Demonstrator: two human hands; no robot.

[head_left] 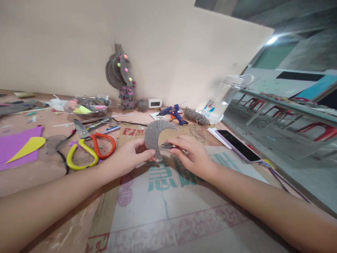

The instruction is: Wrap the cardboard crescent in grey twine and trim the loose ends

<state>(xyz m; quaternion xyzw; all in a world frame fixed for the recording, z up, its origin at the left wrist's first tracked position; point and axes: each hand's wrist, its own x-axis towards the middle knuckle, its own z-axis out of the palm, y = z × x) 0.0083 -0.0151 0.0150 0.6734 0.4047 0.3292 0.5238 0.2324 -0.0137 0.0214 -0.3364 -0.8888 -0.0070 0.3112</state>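
A grey crescent wrapped in yarn [152,135] is held upright above the printed cardboard [142,218]. My left hand [137,154] grips its lower left side between thumb and fingers. To the right of the crescent, my right hand [191,154] pinches a small bundle of grey yarn [166,146], close to the crescent's inner curve. Whether a strand joins the bundle to the crescent is too small to tell.
Scissors [104,146] and purple sheets [34,147] lie left. Behind are a glue gun [175,114], a yarn skein [197,116], a clock [154,103], a bowl [88,105] and hanging crescents [114,70]. A phone [238,146] and a bottle [218,102] stand right.
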